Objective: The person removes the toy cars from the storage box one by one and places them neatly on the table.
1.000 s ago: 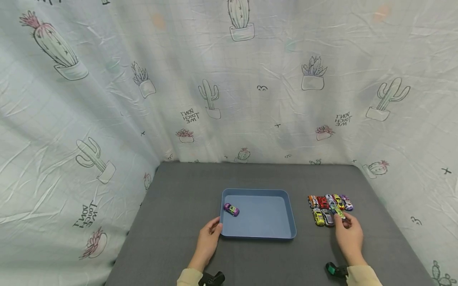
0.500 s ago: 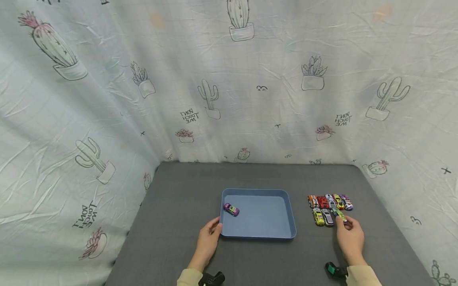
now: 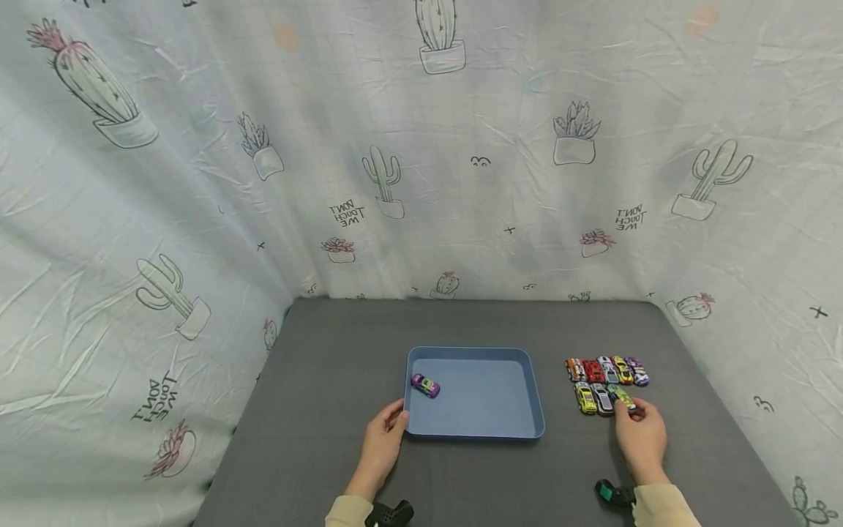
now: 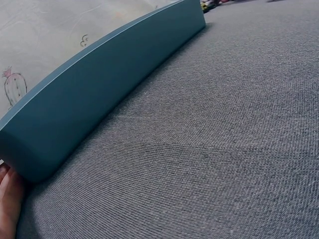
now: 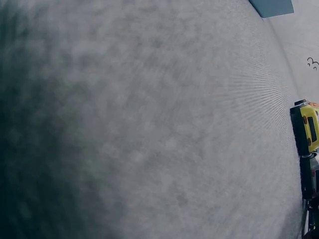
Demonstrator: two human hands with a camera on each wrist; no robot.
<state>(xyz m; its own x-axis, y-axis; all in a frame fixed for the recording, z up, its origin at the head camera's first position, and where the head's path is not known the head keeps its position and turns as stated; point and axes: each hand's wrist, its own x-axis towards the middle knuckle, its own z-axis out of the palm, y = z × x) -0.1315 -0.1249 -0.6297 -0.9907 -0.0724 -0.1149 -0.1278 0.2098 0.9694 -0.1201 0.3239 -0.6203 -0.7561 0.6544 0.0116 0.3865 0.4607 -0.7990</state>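
Note:
In the head view my right hand [image 3: 642, 437] pinches a green toy car [image 3: 621, 396] between thumb and fingers, at the right end of the front row of toy cars. Directly left of it are a grey toy car [image 3: 602, 400] and a yellow toy car [image 3: 585, 399]. My left hand [image 3: 384, 441] touches the outside of the blue tray [image 3: 474, 438] at its near left corner, fingers fairly straight. A purple and green toy car [image 3: 425, 386] lies inside the tray, near its left wall. The right wrist view hides the right fingers; the left wrist view catches one fingertip [image 4: 11, 191] by the tray wall.
A back row holds orange [image 3: 576, 369], red [image 3: 593, 371], white-blue [image 3: 608, 369], yellow-red [image 3: 622, 369] and purple-white [image 3: 637, 371] toy cars. Grey cloth covers the table [image 3: 342, 344]. A patterned curtain [image 3: 500, 190] stands behind and at both sides.
The green toy car has come slightly nearer and lower, off the back row's white-blue car, to beside the grey one. My right hand moved with it; the left hand and tray stayed put.

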